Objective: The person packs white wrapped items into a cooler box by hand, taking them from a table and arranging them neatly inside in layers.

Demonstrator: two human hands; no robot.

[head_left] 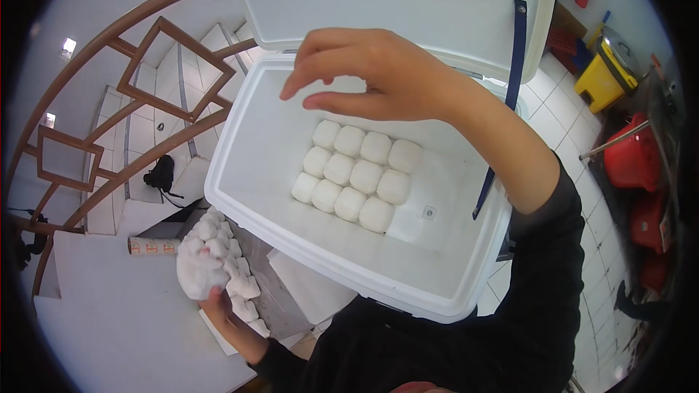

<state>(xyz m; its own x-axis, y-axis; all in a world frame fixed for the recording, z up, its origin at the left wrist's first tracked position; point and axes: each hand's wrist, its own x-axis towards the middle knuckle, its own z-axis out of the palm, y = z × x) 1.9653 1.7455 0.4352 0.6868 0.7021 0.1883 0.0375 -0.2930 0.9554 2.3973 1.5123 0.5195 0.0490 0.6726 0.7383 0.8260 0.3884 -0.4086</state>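
My right hand point(371, 76) is raised over the opened white cooler box point(451, 255), its fingers bent and apart from the thumb, with nothing between them. Inside the box, on its floor, several round white dough balls point(352, 175) lie close together in rows. At the lower left, my left hand point(217, 306) is around a pale white dough lump point(200, 273); motion blurs it, and most of the fingers are hidden. Beside that hand, more white dough pieces point(237, 266) sit heaped along the edge of a grey tray point(273, 287).
The cooler's lid point(393, 0) stands raised at the back, with a dark blue strap point(515, 65) hanging on the right. A printed roll point(153, 246) lies on the white table point(116, 320). Brown railing point(138, 127) borders the left; red tubs point(630, 153) and a yellow bin point(604, 76) stand right.
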